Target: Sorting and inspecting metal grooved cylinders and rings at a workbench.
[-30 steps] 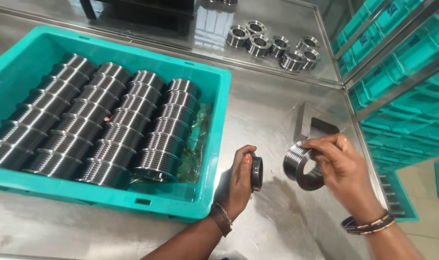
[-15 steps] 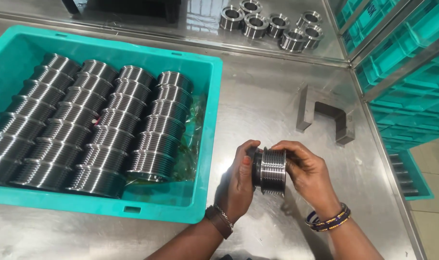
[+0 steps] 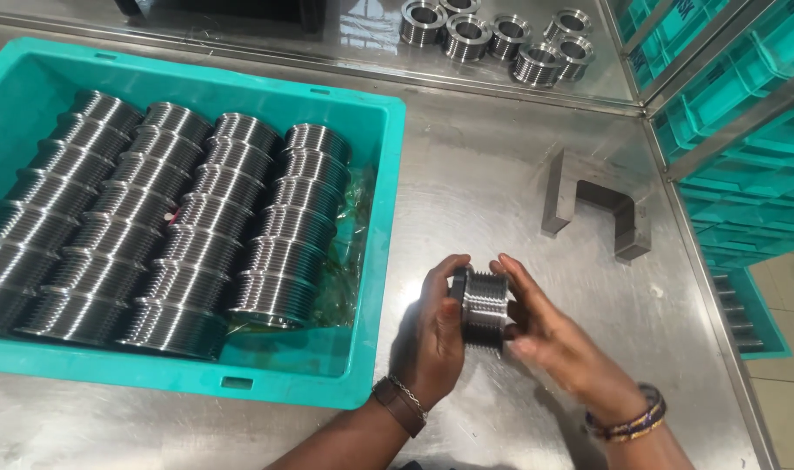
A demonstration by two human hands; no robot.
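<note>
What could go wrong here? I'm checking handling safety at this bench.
1. The ribbed metal part is held above the steel table only between the left hand and right hand; a slip could drop and dent it.
2. The dark piece pressed against its end could pinch the fingers.
3. The oily-looking film in the teal crate hints at slick parts.

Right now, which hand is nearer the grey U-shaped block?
Right. The right hand lies below the U-shaped block, on the near side of the grooved pulley. The left hand is beyond the pulley, toward the teal bin, so farther off.
</note>
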